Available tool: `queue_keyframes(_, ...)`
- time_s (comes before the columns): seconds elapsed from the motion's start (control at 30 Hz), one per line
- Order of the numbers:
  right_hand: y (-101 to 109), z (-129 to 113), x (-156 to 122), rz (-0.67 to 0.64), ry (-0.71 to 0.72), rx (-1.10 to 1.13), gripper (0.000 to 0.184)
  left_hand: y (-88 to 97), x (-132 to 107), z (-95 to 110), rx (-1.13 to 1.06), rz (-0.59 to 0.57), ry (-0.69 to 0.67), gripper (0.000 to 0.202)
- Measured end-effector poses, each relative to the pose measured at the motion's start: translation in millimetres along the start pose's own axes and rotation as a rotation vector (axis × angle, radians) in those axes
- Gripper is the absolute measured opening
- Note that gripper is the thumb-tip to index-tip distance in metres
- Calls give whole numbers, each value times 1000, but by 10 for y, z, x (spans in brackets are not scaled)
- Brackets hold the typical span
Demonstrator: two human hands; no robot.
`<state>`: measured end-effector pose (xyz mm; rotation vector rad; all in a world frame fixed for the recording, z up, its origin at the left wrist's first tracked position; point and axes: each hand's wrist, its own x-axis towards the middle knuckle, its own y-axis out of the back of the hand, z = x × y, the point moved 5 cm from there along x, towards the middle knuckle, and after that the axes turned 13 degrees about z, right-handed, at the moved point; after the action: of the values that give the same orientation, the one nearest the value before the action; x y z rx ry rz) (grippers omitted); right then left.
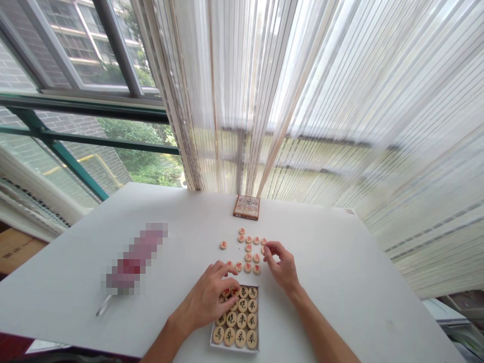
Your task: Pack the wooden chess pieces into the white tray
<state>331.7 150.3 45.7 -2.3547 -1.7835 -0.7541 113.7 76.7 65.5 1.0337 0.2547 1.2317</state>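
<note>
A wide white counter [340, 262] stands in the corner of a room. Sheer white striped curtains [340, 101] hang behind it. To the left is a grey-framed window [75, 50] with a green metal rail [56, 146] outside, and brick buildings and trees beyond.

Near the front edge lies a shallow white cardboard box [234, 349], packed in rows with round pale wooden discs [242, 320]. Most of these carry black Chinese characters, and a few in the far row carry red ones.

The left hand [209, 297] lies palm down over the box's far left corner, fingers bent and spread on those discs. Whether it grips one cannot be told.

Just beyond the box sits a loose cluster of red-marked wooden discs [248, 254], and a single disc [223, 245] lies apart to the left. The right hand [282, 267] rests at the cluster's right edge, thumb and forefinger drawn close beside a disc. It is unclear whether they pinch it.

At the far edge lies a small brown square box [246, 206] with dark characters on a pale label, too small to read. A reddish pixelated patch [134, 259] lies on the left of the counter.
</note>
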Motion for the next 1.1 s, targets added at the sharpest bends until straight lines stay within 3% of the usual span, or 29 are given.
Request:
queue_keyframes(0.53, -8, -12, -3, -6, -8, -5, 25, 77, -62, -69, -74, 0, 36, 29)
queue_keyframes(0.83, -3, -43, -6, -26, 78, -38, 17, 144, -112, -151, -90, 31, 47, 29)
queue_keyframes(0.93, -5, -186, -32, -91, 177, -44, 13, 121, -107, -164, -94, 31, 55, 26)
queue_keyframes(1.1, -143, -503, -230, -312, 351, -43, 7, 104, -97, -170, -94, 35, 60, 23)
